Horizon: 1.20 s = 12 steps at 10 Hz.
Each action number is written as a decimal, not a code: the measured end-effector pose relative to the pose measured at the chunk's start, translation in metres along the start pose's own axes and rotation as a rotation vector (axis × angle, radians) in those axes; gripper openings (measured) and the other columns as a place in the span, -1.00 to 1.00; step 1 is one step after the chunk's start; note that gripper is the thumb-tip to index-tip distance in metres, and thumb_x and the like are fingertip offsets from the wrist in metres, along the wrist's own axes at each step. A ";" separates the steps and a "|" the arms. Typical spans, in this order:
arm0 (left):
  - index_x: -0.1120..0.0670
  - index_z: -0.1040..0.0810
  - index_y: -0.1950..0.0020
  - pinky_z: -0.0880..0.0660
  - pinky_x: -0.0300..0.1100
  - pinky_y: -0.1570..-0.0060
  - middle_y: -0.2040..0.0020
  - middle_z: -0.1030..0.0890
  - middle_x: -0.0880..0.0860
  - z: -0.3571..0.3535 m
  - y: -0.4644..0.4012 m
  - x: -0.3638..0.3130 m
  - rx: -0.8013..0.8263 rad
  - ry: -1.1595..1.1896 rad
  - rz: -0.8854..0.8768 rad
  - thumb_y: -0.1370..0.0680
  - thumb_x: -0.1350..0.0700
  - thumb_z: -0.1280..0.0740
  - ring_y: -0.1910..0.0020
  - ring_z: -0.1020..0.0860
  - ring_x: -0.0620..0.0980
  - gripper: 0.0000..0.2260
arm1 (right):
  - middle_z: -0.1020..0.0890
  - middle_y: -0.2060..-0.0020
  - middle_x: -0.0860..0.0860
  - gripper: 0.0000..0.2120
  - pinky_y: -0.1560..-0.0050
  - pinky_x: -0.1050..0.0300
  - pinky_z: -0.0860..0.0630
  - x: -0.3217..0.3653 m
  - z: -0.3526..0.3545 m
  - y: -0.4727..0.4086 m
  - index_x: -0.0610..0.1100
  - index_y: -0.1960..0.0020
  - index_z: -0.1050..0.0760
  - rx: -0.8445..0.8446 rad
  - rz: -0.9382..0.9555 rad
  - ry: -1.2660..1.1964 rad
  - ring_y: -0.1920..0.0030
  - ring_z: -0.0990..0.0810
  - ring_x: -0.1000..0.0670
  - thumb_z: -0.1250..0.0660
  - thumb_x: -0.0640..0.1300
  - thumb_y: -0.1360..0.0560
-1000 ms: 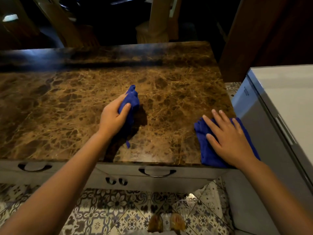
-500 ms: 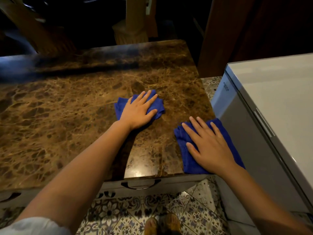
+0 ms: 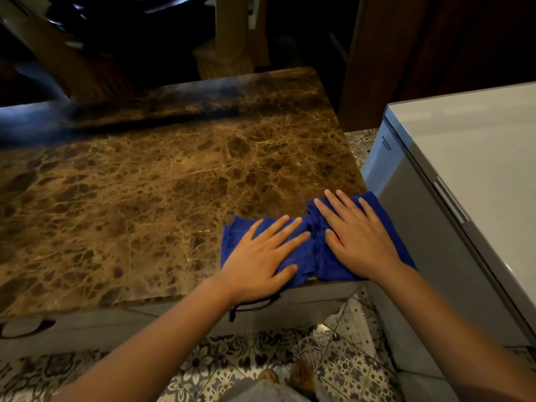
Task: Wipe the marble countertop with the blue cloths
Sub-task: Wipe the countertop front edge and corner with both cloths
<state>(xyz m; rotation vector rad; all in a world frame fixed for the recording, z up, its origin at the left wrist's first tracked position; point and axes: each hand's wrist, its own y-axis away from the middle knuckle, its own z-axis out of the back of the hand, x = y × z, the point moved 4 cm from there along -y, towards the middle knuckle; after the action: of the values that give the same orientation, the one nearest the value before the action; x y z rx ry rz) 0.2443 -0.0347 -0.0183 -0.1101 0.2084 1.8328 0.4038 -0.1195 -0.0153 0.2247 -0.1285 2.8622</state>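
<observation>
The brown marble countertop [image 3: 145, 198] fills the left and middle of the head view. Two blue cloths lie side by side at its front right corner, touching each other. My left hand [image 3: 261, 256] lies flat, fingers spread, pressing on the left blue cloth [image 3: 234, 239]. My right hand [image 3: 359, 239] lies flat on the right blue cloth [image 3: 330, 265], whose right edge reaches the counter's side edge. Both cloths sit close to the front edge, and a thread hangs down from the left one.
A grey-white appliance [image 3: 464, 175] stands right beside the counter, with a narrow gap between them. Drawers with dark handles [image 3: 255, 304] run under the front edge. Patterned floor tiles [image 3: 261, 352] lie below. Wooden furniture legs [image 3: 229, 39] and a dark wooden panel [image 3: 406, 53] stand behind.
My left hand laid its bunched cloth out flat, then slid it right and toward the front edge until it met the right cloth. My right hand stayed on its cloth at the corner.
</observation>
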 end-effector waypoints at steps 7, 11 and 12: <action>-0.15 -0.10 -0.46 -0.11 0.07 -0.39 -0.51 -0.11 -0.06 -0.005 0.030 -0.010 -0.074 -0.027 -0.040 -0.56 -0.17 -0.03 -0.49 -0.08 -0.01 -0.54 | -0.02 -0.50 0.00 -0.36 -0.42 -0.04 0.12 -0.001 -0.002 0.000 0.01 -0.48 0.05 0.010 -0.002 0.038 -0.47 0.08 0.03 0.26 0.10 -0.41; 0.01 -0.45 -0.23 -0.48 -0.09 -0.10 -0.21 -0.58 0.05 0.010 0.079 -0.014 -0.206 0.130 -0.271 -0.55 0.04 -0.22 -0.17 -0.51 0.00 -0.74 | -0.02 -0.50 0.00 -0.43 -0.42 -0.05 0.12 -0.002 0.000 0.000 0.02 -0.48 0.05 0.033 0.002 0.022 -0.47 0.09 0.03 0.12 0.03 -0.48; -0.08 -0.42 -0.25 -0.51 -0.09 -0.04 -0.18 -0.59 -0.01 0.023 0.090 -0.005 -0.156 0.179 -0.197 -0.54 -0.01 -0.22 -0.10 -0.54 -0.05 -0.72 | -0.02 -0.50 0.01 -0.43 -0.42 -0.05 0.13 -0.002 0.000 0.000 0.01 -0.48 0.05 0.031 0.003 0.011 -0.47 0.09 0.03 0.15 0.05 -0.47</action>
<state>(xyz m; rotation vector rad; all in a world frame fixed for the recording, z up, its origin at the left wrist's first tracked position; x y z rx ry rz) 0.1597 -0.0577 0.0131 -0.3917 0.1730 1.6407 0.4057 -0.1196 -0.0157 0.2147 -0.0821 2.8698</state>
